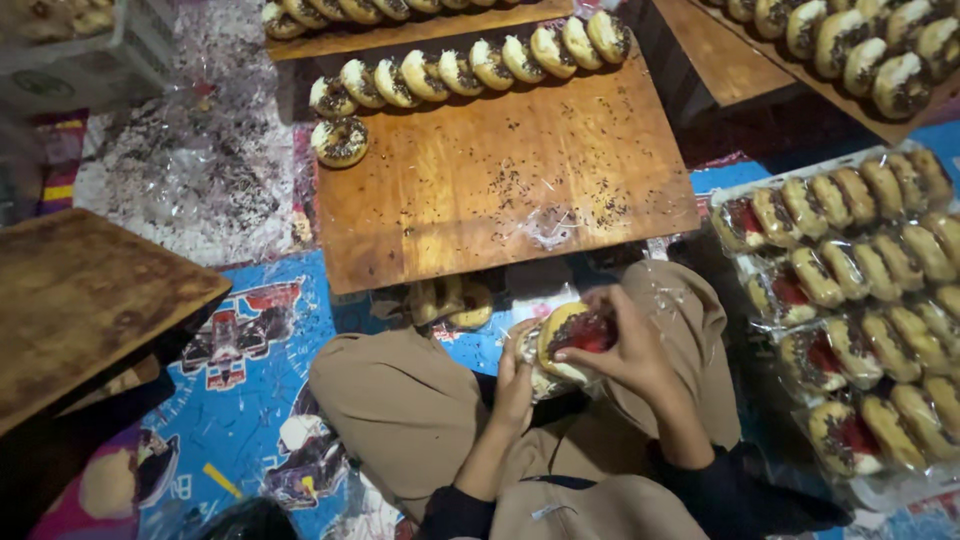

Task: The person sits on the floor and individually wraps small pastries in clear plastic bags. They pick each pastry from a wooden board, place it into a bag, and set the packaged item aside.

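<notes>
Over my lap, my right hand [625,345] grips a round doughnut [570,335] with a red label against it, inside clear plastic wrap. My left hand [515,385] holds the lower left side of the same plastic packet [535,365], which contains more doughnuts. In front of my knees lies a wooden board [500,180] scattered with chocolate sprinkles. A row of several iced doughnuts [470,65] runs along its far edge, with one more doughnut [342,142] below the row at the left.
Stacked clear packs of doughnuts [850,300] with red labels lie at the right. More boards of doughnuts stand at the back [390,12] and upper right [860,45]. A bare wooden board [80,300] sits at the left. A blue printed mat [250,380] covers the floor.
</notes>
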